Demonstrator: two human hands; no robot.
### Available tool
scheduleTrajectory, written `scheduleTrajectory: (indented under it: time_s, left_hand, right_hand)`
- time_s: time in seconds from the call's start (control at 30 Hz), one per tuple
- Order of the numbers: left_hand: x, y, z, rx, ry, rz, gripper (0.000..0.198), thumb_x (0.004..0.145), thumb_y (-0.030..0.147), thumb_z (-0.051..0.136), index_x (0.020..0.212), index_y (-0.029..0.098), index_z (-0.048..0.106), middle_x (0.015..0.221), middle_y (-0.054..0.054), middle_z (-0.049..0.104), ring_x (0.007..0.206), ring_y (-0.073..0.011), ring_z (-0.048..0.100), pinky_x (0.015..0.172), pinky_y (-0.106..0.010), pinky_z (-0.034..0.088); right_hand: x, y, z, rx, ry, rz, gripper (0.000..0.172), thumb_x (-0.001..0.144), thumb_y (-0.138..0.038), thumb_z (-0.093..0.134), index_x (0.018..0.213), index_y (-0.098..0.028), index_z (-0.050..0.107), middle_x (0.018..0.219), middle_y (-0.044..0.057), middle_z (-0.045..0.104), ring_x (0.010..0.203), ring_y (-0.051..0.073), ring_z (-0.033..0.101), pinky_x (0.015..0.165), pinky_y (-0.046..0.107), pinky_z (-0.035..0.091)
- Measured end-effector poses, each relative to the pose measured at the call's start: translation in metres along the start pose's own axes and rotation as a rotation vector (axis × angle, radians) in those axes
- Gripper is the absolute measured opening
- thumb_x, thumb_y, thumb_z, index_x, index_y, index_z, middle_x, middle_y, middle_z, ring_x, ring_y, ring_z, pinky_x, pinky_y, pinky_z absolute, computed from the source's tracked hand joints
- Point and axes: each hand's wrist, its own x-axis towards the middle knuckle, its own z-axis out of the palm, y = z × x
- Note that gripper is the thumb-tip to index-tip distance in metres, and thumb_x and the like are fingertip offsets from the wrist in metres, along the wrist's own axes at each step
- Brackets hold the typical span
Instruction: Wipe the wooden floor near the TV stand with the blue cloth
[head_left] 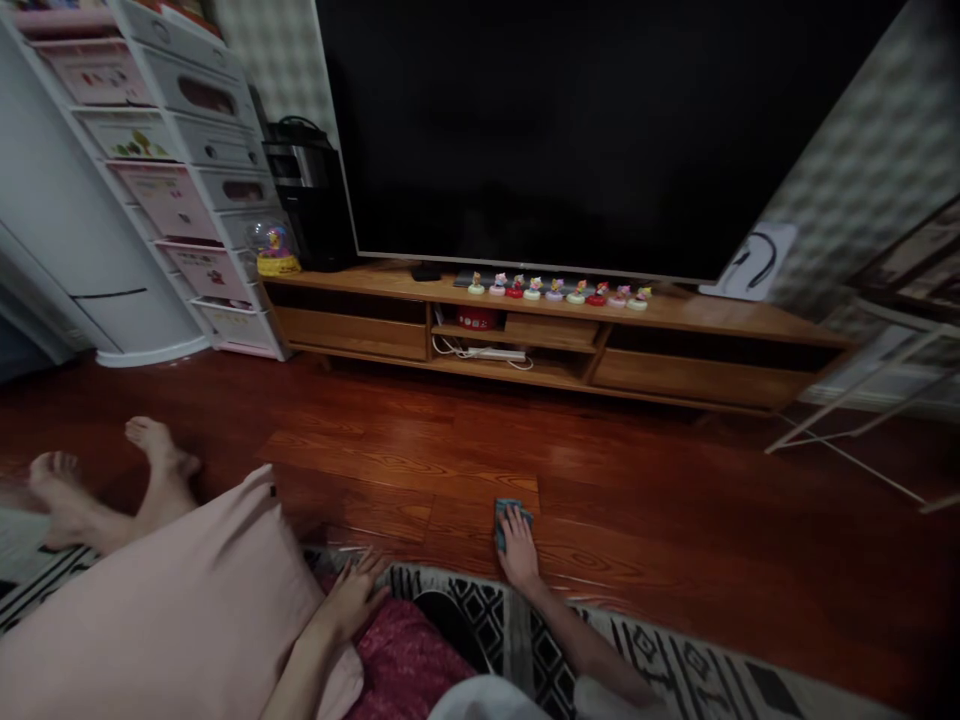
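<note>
My right hand (519, 552) is on a folded blue-green cloth (504, 508), holding it down against the reddish-brown wooden floor (420, 470). The fingers lie over the cloth, and part of it sticks out past them. My left hand (358, 597) holds nothing and has its fingers apart. It rests at my leg in dark red patterned fabric (409, 660), beside a pale pink pillow (187, 610). The pillow lies against my left forearm.
A patterned rug (652, 650) edges the floor. Ahead stands a wooden TV cabinet (360, 335) with several small figurines (555, 289) before a large television (570, 130). Another person's bare feet (154, 445) are at left, near a drawer tower (199, 200). A white folding stand (847, 435) is at right.
</note>
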Motion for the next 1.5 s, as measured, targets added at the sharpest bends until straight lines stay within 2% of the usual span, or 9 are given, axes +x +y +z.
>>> scheduleTrajectory:
  time_s: [0.2, 0.37, 0.47, 0.57, 0.7, 0.83, 1.03, 1.17, 1.5]
  left_hand:
    - [0.002, -0.002, 0.002, -0.026, 0.005, -0.008, 0.058, 0.092, 0.039, 0.042, 0.147, 0.023, 0.040, 0.156, -0.006, 0.034, 0.146, -0.0249, 0.022, 0.119, -0.048, 0.018]
    - [0.001, -0.002, 0.001, -0.073, 0.017, 0.014, 0.057, 0.092, 0.038, 0.044, 0.147, 0.025, 0.042, 0.156, -0.005, 0.034, 0.146, -0.0249, 0.023, 0.119, -0.047, 0.019]
    - [-0.001, 0.000, -0.001, -0.072, 0.006, 0.019, 0.058, 0.091, 0.037, 0.044, 0.147, 0.023, 0.041, 0.156, -0.006, 0.034, 0.146, -0.0249, 0.024, 0.120, -0.046, 0.019]
    - [-0.002, 0.001, -0.001, -0.064, -0.012, 0.016, 0.058, 0.092, 0.036, 0.043, 0.148, 0.021, 0.039, 0.156, -0.007, 0.034, 0.146, -0.0247, 0.023, 0.120, -0.045, 0.017]
    - [-0.002, 0.002, -0.002, -0.089, -0.002, 0.004, 0.058, 0.092, 0.035, 0.044, 0.148, 0.021, 0.040, 0.157, -0.007, 0.033, 0.146, -0.0251, 0.022, 0.119, -0.046, 0.018]
    - [-0.003, 0.004, -0.004, -0.096, -0.004, 0.014, 0.057, 0.092, 0.035, 0.045, 0.148, 0.023, 0.040, 0.156, -0.006, 0.035, 0.146, -0.0243, 0.023, 0.119, -0.044, 0.019]
    - [-0.005, 0.009, -0.008, -0.082, -0.013, -0.005, 0.056, 0.092, 0.035, 0.045, 0.147, 0.021, 0.041, 0.156, -0.007, 0.034, 0.147, -0.0261, 0.021, 0.120, -0.046, 0.017]
    - [-0.006, 0.010, -0.008, -0.071, -0.023, 0.000, 0.057, 0.093, 0.036, 0.044, 0.148, 0.020, 0.039, 0.158, -0.008, 0.031, 0.148, -0.0239, 0.016, 0.120, -0.045, 0.015]
    - [-0.007, 0.011, -0.011, -0.073, -0.024, -0.015, 0.057, 0.093, 0.035, 0.043, 0.148, 0.021, 0.038, 0.158, -0.008, 0.030, 0.148, -0.0223, 0.016, 0.120, -0.046, 0.015]
  right_hand:
    - [0.063, -0.023, -0.003, 0.003, 0.082, 0.228, 0.063, 0.091, -0.029, 0.039, 0.152, -0.015, 0.030, 0.161, 0.010, 0.017, 0.149, 0.027, 0.008, 0.119, 0.049, 0.013]
    - [0.019, -0.042, 0.023, 0.011, 0.005, -0.131, 0.065, 0.092, -0.032, 0.041, 0.154, -0.025, 0.024, 0.162, 0.003, 0.013, 0.149, 0.025, 0.006, 0.120, 0.047, 0.015]
    - [-0.014, -0.029, 0.032, 0.017, -0.045, -0.334, 0.069, 0.091, -0.030, 0.043, 0.155, -0.031, 0.017, 0.163, 0.000, 0.011, 0.149, 0.022, 0.007, 0.120, 0.045, 0.017]
    - [-0.013, -0.004, 0.024, 0.001, -0.066, -0.389, 0.068, 0.090, -0.025, 0.042, 0.154, -0.032, 0.018, 0.163, -0.001, 0.014, 0.149, 0.021, 0.012, 0.119, 0.044, 0.018]
    - [0.037, 0.020, 0.006, -0.034, 0.044, -0.147, 0.058, 0.095, -0.029, 0.034, 0.153, -0.027, 0.027, 0.161, 0.002, 0.020, 0.148, 0.024, 0.015, 0.118, 0.047, 0.020]
    - [0.070, 0.008, 0.009, -0.054, 0.099, 0.142, 0.058, 0.096, -0.035, 0.032, 0.153, -0.022, 0.028, 0.162, 0.005, 0.017, 0.148, 0.027, 0.013, 0.117, 0.051, 0.017]
    - [0.003, -0.024, 0.041, -0.012, 0.032, -0.239, 0.062, 0.096, -0.042, 0.037, 0.154, -0.032, 0.018, 0.163, -0.001, 0.013, 0.149, 0.025, 0.010, 0.118, 0.048, 0.017]
    - [-0.031, -0.023, 0.040, 0.018, -0.020, -0.394, 0.060, 0.098, -0.044, 0.035, 0.154, -0.034, 0.016, 0.163, -0.002, 0.012, 0.149, 0.021, 0.009, 0.119, 0.043, 0.018]
    - [0.109, -0.075, 0.003, -0.072, -0.159, -0.017, 0.062, 0.097, -0.046, 0.036, 0.154, -0.026, 0.023, 0.163, 0.004, 0.014, 0.149, 0.024, 0.012, 0.118, 0.045, 0.014]
